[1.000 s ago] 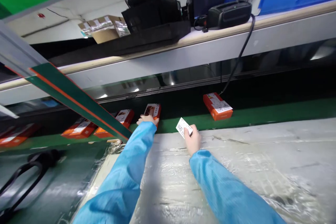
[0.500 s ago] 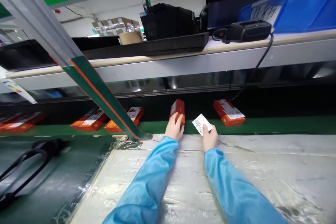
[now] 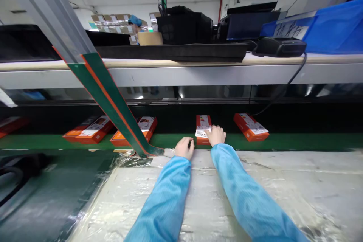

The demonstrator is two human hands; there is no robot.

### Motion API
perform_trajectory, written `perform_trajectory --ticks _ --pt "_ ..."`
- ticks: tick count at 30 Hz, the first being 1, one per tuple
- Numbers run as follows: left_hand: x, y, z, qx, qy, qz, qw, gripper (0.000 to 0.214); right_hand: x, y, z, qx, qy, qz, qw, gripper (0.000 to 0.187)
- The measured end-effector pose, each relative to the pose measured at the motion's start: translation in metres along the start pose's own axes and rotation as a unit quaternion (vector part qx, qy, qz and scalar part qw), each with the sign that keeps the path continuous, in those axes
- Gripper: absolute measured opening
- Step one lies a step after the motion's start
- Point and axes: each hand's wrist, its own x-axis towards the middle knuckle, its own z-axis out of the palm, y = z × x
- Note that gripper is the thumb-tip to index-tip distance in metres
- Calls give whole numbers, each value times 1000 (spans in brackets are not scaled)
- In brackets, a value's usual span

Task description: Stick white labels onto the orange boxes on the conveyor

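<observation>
An orange box (image 3: 203, 121) lies flat on the green belt (image 3: 297, 140), just past the table's far edge. My right hand (image 3: 217, 135) rests on its near end and presses a white label (image 3: 201, 132) against its top, fingers closed on the label. My left hand (image 3: 184, 147) is curled at the table edge beside the box's near left corner, with nothing visible in it. Both arms are in light blue sleeves.
More orange boxes lie on the belt: one to the right (image 3: 251, 126), two to the left (image 3: 136, 131) (image 3: 89, 131). A slanted green and orange rail (image 3: 113, 106) crosses the belt on the left. Overhead, a shelf (image 3: 198, 72) carries black devices, a cable and a blue bin (image 3: 334, 26).
The orange box, held upright in my left hand, now lies flat on the belt. My left hand has let go of it. My right hand has moved the label onto the box's top.
</observation>
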Motion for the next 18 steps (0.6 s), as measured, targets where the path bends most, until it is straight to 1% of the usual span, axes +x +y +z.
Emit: perform_trajectory --ticks 3,5,7,10,12,14,16,18 --pt "4 -14 -8 10 60 -36 997 19 0 -3 -11 -57 46 -21 997 35" --pt "8 -22 -14 28 86 -63 994 18 -8 -4 -21 -69 77 -40 994 44" --pt "12 -28 -20 61 82 -95 990 18 -24 -7 -28 -57 104 -71 990 49" --pt "21 -35 -29 121 64 -137 981 23 -63 -18 -28 -3 121 -128 984 42" --pt "29 -40 -38 152 69 -158 973 28 -90 -26 -21 40 94 -173 980 35" --pt "38 -47 -50 178 75 -178 965 33 -111 -34 -13 76 38 -221 972 28" --pt "47 -53 -65 204 70 -203 955 36 -120 -40 -5 102 -14 -252 962 25" --pt "54 -60 -78 224 65 -230 945 42 -120 -44 -2 108 -31 -254 961 24"
